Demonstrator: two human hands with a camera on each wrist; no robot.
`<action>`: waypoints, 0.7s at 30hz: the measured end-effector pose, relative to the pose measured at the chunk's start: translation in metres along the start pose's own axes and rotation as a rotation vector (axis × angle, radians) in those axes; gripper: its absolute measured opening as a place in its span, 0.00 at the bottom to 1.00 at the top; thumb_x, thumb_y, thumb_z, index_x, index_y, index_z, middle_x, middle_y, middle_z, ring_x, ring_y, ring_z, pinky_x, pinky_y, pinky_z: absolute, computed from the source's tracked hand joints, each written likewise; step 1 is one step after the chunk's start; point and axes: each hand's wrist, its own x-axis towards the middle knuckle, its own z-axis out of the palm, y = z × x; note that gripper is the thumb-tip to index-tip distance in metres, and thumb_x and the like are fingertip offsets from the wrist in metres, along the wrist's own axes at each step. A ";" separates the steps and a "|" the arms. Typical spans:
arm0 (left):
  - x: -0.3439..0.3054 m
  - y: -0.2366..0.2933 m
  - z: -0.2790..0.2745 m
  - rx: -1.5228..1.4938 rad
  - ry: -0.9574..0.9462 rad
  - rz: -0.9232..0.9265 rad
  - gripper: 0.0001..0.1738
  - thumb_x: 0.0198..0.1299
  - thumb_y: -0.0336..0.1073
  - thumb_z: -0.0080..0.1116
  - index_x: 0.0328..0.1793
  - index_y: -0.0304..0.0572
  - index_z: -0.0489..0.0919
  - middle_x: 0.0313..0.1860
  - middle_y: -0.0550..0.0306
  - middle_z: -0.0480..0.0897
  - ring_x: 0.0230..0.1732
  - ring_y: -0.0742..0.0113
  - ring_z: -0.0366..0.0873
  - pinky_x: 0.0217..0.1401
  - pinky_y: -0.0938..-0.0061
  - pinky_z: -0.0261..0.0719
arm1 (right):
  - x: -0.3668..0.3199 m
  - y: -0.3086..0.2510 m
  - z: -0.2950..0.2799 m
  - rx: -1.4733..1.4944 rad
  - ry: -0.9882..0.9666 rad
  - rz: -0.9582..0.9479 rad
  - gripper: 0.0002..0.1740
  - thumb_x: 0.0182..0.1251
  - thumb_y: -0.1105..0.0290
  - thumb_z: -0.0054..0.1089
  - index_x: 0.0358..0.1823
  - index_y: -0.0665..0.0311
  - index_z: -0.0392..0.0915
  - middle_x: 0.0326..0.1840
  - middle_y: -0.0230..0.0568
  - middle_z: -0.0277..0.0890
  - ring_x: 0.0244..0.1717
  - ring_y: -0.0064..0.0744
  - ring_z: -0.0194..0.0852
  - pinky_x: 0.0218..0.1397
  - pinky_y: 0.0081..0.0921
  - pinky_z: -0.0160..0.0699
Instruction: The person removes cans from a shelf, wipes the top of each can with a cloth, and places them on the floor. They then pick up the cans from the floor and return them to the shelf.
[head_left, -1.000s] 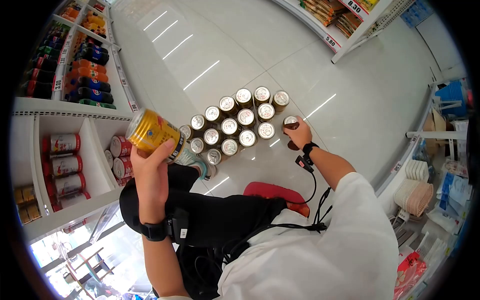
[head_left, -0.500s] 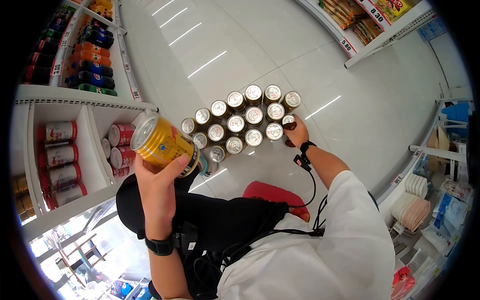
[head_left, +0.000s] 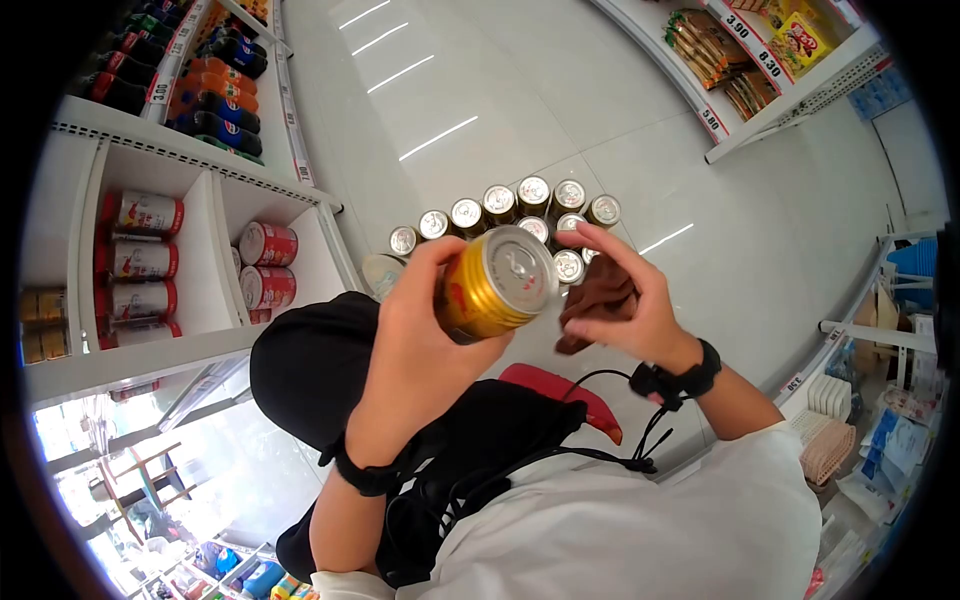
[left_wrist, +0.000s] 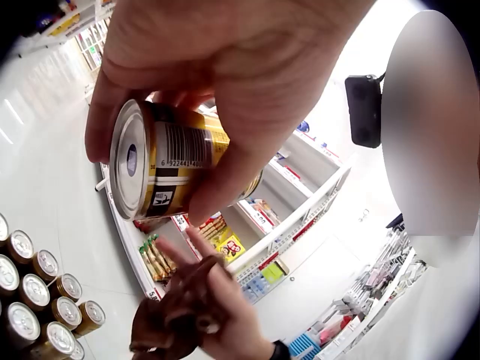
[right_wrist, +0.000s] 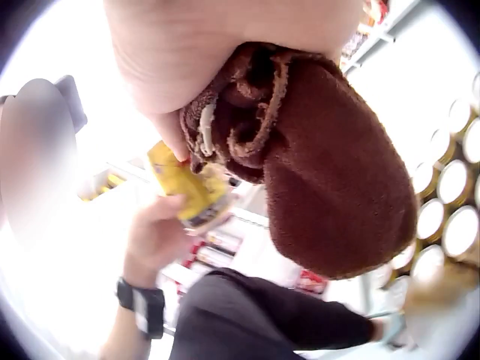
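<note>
Gold can [head_left: 490, 290]: held up off the floor in the left hand [head_left: 415, 350], in front of the person's body, tilted, lid toward the head camera. Left wrist view showed its base and a barcode on the side. Left hand was curled round the can body, thumb on one side and fingers on the other; the lid face was left uncovered.

Brown cloth [head_left: 603, 298]: bunched in the right hand [head_left: 652, 315], gripped between thumb and fingers, with a broad loose flap in the right wrist view. Cloth was near the can's lid end but apart from it.

Step in hand, as judged: bringing cloth to can for wiping. Technique notes: the body grip seemed sound, since it left lid and rim reachable. Best to keep that hold firm but not squeezing, to spread the flap flat under the fingertips rather than rub with the bunch, to follow the rim all round, and to turn the can for the side under the palm. Likely fault: a loose fold snagging the pull tab.

Beyond: more gold cans [head_left: 533, 190] stood upright, close together, on the pale tiled floor [head_left: 480, 80]; hands and held can hid some, so no count taken. Left of these, a white shelf [head_left: 200, 215] bore red-and-white cans [head_left: 145, 250].
</note>
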 end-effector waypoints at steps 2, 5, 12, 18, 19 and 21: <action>-0.003 0.002 0.005 0.046 -0.023 0.037 0.36 0.44 0.28 0.76 0.63 0.35 0.73 0.49 0.43 0.83 0.50 0.46 0.84 0.54 0.64 0.82 | 0.003 -0.023 0.021 0.003 -0.106 -0.108 0.56 0.55 0.89 0.70 0.82 0.69 0.45 0.80 0.52 0.58 0.49 0.36 0.85 0.51 0.29 0.89; -0.013 0.009 0.011 0.232 -0.016 0.157 0.39 0.41 0.27 0.77 0.63 0.34 0.73 0.53 0.41 0.82 0.55 0.40 0.81 0.57 0.59 0.81 | 0.008 -0.023 0.041 -0.322 -0.021 -0.292 0.49 0.53 0.84 0.76 0.78 0.68 0.60 0.60 0.47 0.78 0.50 0.31 0.86 0.54 0.28 0.89; -0.023 0.001 0.012 0.353 -0.067 0.225 0.46 0.45 0.26 0.77 0.73 0.35 0.69 0.70 0.39 0.75 0.67 0.46 0.76 0.67 0.65 0.76 | -0.005 -0.005 0.051 -0.145 0.155 -0.130 0.43 0.53 0.82 0.77 0.72 0.70 0.67 0.53 0.45 0.81 0.44 0.27 0.86 0.45 0.24 0.89; -0.037 0.019 -0.060 0.071 0.400 0.104 0.38 0.57 0.27 0.68 0.75 0.38 0.69 0.71 0.45 0.75 0.67 0.55 0.76 0.68 0.59 0.76 | -0.021 0.026 -0.021 -0.363 0.492 0.052 0.36 0.54 0.81 0.75 0.66 0.70 0.71 0.36 0.44 0.85 0.30 0.24 0.86 0.28 0.22 0.86; -0.043 0.017 -0.076 -0.002 0.528 0.130 0.36 0.59 0.26 0.65 0.76 0.38 0.69 0.71 0.46 0.75 0.67 0.56 0.76 0.67 0.61 0.77 | -0.026 0.043 -0.042 -0.441 0.542 0.074 0.36 0.54 0.80 0.76 0.66 0.71 0.71 0.34 0.44 0.85 0.29 0.24 0.86 0.26 0.21 0.86; -0.059 0.015 -0.114 0.078 0.650 0.207 0.33 0.63 0.25 0.58 0.76 0.37 0.68 0.70 0.43 0.75 0.66 0.53 0.77 0.65 0.64 0.79 | -0.032 0.070 -0.072 -0.600 0.576 0.045 0.35 0.54 0.75 0.77 0.64 0.67 0.73 0.34 0.43 0.86 0.28 0.22 0.86 0.24 0.20 0.83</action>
